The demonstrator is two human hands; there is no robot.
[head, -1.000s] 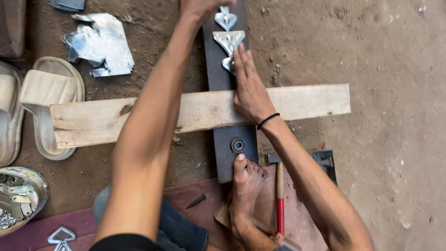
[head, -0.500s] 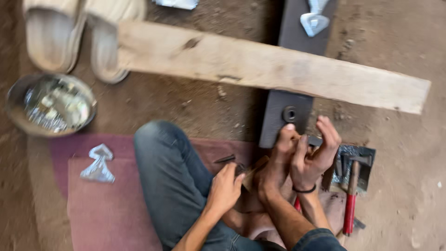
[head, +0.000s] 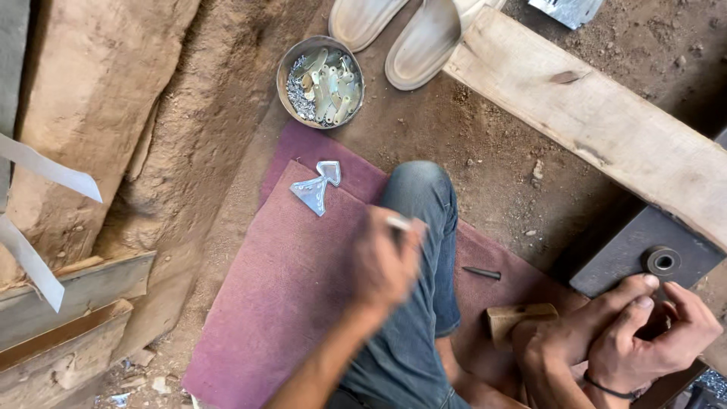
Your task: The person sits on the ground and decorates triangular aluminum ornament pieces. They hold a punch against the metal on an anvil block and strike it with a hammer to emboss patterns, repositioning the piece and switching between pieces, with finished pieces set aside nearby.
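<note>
My left hand was blurred over my knee, fingers pinched shut on a small pale piece. The bowl of similar pieces sat at 11 o'clock from it, and a metal cutout lay on the mat at 10 o'clock. My right hand was curled beside my foot, at 3 o'clock from the left. I couldn't tell whether it gripped anything. Just beyond it, at 12 o'clock, lay the dark plate. I judged I was carrying the piece. Setting it on the plate would call for a steady swing towards 3 o'clock.
</note>
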